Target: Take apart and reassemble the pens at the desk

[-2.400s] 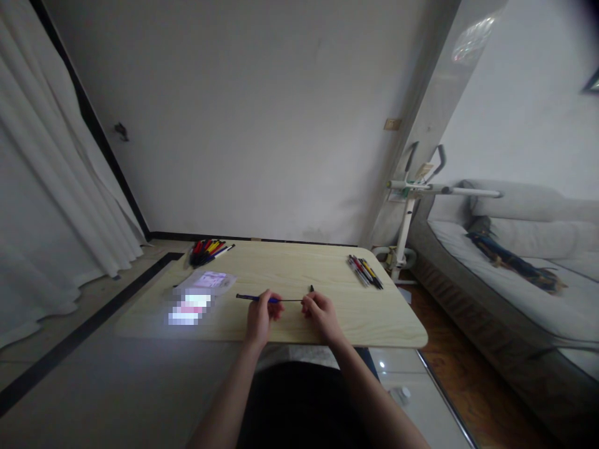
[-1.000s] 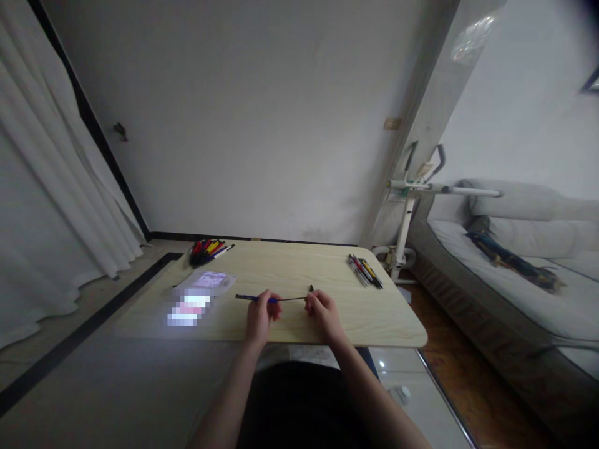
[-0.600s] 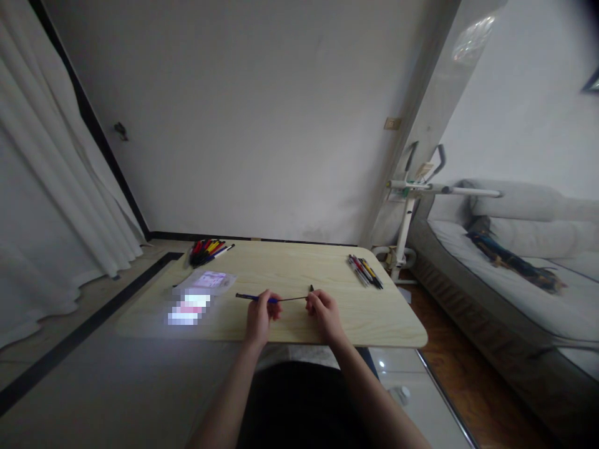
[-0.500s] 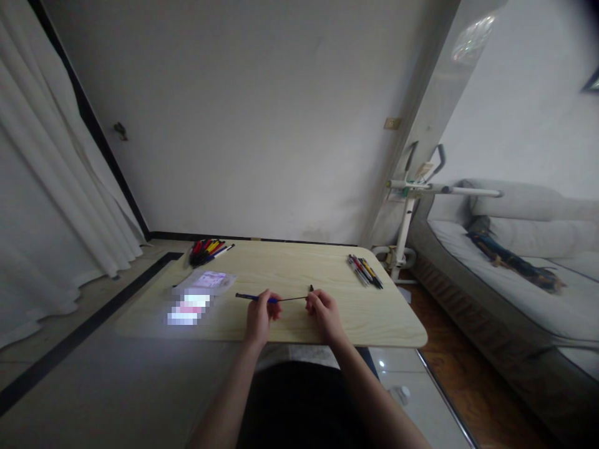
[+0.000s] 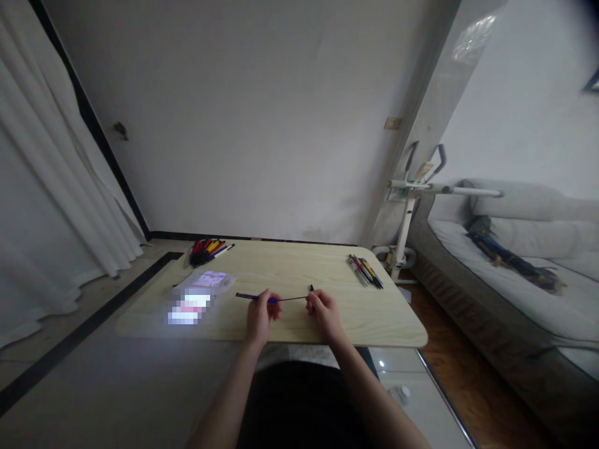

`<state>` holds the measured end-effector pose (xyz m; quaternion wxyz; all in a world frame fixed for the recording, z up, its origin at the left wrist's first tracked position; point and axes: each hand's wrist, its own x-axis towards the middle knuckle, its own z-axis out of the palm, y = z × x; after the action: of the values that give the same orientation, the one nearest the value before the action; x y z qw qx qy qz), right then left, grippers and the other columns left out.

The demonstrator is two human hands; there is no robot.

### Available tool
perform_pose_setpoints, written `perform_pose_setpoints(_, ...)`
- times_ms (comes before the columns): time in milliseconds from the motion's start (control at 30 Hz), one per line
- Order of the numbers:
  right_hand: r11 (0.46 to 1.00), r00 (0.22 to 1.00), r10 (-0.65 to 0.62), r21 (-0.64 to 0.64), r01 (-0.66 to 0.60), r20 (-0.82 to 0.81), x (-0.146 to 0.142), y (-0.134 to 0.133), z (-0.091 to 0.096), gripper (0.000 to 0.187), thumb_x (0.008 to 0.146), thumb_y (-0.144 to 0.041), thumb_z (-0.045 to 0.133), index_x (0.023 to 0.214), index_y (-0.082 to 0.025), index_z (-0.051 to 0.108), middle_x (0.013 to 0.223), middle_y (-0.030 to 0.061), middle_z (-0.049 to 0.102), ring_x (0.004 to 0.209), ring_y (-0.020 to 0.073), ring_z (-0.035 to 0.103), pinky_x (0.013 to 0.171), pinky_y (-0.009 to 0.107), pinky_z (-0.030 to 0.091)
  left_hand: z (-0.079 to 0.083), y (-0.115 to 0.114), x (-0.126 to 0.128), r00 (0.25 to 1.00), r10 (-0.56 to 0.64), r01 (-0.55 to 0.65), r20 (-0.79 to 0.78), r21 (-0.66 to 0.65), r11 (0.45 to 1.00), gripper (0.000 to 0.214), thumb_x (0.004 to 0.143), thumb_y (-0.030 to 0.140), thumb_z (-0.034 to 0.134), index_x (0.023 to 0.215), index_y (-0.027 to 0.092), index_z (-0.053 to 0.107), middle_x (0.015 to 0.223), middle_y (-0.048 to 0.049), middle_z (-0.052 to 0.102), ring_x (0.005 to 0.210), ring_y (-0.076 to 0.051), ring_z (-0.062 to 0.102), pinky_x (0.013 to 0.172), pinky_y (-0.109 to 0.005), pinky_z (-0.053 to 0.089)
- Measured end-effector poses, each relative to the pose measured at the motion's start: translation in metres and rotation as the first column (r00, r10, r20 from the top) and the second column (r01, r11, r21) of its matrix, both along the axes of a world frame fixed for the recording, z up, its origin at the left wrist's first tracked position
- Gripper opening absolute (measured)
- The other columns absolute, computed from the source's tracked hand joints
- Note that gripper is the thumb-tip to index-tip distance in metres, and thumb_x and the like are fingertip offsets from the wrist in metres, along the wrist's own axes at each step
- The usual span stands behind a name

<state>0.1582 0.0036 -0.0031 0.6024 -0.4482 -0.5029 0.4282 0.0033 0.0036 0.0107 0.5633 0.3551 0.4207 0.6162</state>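
Observation:
My left hand (image 5: pixel 259 316) is closed around a blue pen barrel (image 5: pixel 247 297), whose dark end points left. From the barrel's right end runs a thin dark pen refill (image 5: pixel 294 299). My right hand (image 5: pixel 325 313) pinches the far end of that refill between thumb and fingers. Just beyond the right fingertips shows a small black piece (image 5: pixel 311 287); whether it is held or lies on the table I cannot tell. Both hands are over the near middle of the pale wooden table (image 5: pixel 281 265).
A heap of coloured pens (image 5: pixel 206 251) lies at the table's far left. Several pens (image 5: pixel 365 271) lie side by side at the far right. A clear plastic packet (image 5: pixel 208 282) and a bright blurred screen (image 5: pixel 189 307) are at left. A sofa (image 5: pixel 528 280) stands to the right.

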Motion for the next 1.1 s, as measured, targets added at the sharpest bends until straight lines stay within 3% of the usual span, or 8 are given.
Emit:
perform_pose_setpoints(700,1.0,0.998,-0.021,0.02,0.022,-0.058,0.0021,0.0012,-0.0026,0.023,0.076,-0.033,0.051,0.061,-0.016,0.051,0.052,-0.0024,0.048,0.047,0.0086,0.042,0.047,0.02,0.034,-0.0032,0.0009,0.0,0.999,-0.01,0.01,0.031,0.007,1.0,0.03,0.07,0.041,0.051,0.064,0.012,0.058,0.046,0.0007,0.055,0.038,-0.009,0.047,0.037,-0.019,0.032)
perform_pose_setpoints(1100,0.991,0.989,-0.123,0.033,0.126,-0.084,0.0029,0.0029,-0.002,0.023,0.074,-0.035,0.052,0.061,-0.017,0.05,0.052,-0.0035,0.047,0.047,0.0084,0.041,0.046,0.02,0.033,-0.0021,0.0012,0.0003,1.0,-0.009,0.009,0.021,0.012,1.0,0.03,0.07,0.04,0.051,0.063,0.012,0.058,0.046,0.0003,0.055,0.038,-0.008,0.047,0.037,-0.019,0.033)
